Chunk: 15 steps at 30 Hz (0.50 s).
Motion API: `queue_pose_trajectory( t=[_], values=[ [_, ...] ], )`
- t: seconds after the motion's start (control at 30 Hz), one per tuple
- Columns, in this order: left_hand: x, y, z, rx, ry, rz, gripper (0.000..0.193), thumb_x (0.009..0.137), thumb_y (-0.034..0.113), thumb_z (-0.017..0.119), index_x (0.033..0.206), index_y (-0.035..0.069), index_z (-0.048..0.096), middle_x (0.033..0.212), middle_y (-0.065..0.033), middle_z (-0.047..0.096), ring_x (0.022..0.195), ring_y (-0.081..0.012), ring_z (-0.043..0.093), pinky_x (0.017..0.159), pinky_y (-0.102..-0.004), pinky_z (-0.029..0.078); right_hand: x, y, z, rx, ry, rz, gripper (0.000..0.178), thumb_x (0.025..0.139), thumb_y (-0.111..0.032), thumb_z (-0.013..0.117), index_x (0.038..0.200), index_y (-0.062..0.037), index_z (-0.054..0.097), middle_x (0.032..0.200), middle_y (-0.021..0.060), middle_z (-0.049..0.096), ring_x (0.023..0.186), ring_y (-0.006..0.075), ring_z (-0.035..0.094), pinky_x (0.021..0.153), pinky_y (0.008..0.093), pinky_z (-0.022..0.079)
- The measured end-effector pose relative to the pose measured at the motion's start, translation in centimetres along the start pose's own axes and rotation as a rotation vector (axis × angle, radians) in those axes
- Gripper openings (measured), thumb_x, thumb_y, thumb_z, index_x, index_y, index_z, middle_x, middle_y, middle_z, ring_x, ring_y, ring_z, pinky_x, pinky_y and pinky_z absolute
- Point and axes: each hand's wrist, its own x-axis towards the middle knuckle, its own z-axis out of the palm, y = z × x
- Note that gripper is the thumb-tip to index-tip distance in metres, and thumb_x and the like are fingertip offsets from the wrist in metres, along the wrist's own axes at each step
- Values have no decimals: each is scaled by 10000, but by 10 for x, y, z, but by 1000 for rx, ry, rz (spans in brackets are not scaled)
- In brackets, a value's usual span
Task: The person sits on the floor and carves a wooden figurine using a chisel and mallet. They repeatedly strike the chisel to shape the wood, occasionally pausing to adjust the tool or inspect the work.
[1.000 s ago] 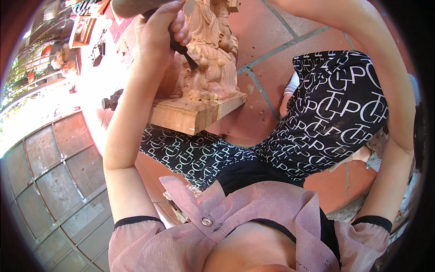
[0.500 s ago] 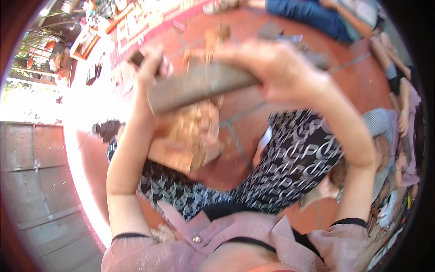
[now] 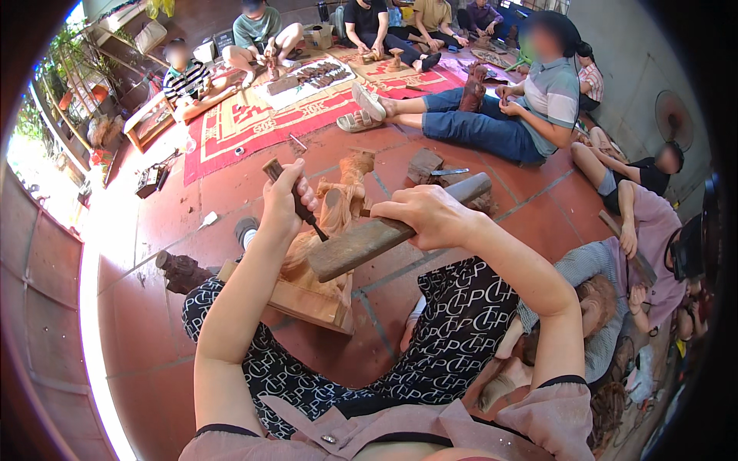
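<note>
A carved figure of pale wood [image 3: 350, 178] leans away between my knees, its squared base [image 3: 311, 303] towards me. In my left hand [image 3: 286, 198], the fingers wrap round a chisel [image 3: 308, 216] with a brown wooden handle. It slants down, its tip over the carving, close to the block's near edge. My right hand [image 3: 430, 215] grips a long flat grey-brown wooden block [image 3: 361, 252] from above. That block lies slantwise, its left end over the carving and hiding part of it. Whether the chisel tip touches wood or block I cannot tell.
A dark carved wooden piece [image 3: 183, 273] lies beside my left knee. Dark wood chunks [image 3: 424, 165] with a blade [image 3: 450, 171] rest on the tiles beyond. A red patterned mat [image 3: 223, 150] spreads farther off. Several people sit around, one with legs stretched out [image 3: 480, 127].
The view has tilted up, showing more of the room. My hands, blurred and apart before, are lower and nearer the carving, and the chisel now points down beside the block.
</note>
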Motion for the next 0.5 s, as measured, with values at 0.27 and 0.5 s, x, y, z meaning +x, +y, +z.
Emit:
queue_pose_trajectory(
  t=[0.27,0.5],
  values=[
    [0,-1,4,-25,11,-23,294,921,251,659,738,135,460,592,15,413,489,-120,418,460,-293,368,3,-9,5,-73,-4,-51,569,607,-31,713,1150,-136,578,831,96,596,819,327,628,678,441,482],
    [0,0,8,-92,-35,-67,252,878,204,700,789,119,479,590,-4,474,462,-129,465,421,-304,401,16,-13,-6,-42,138,-105,537,628,-41,722,1137,-137,582,834,94,600,800,333,627,675,443,494]
  ],
)
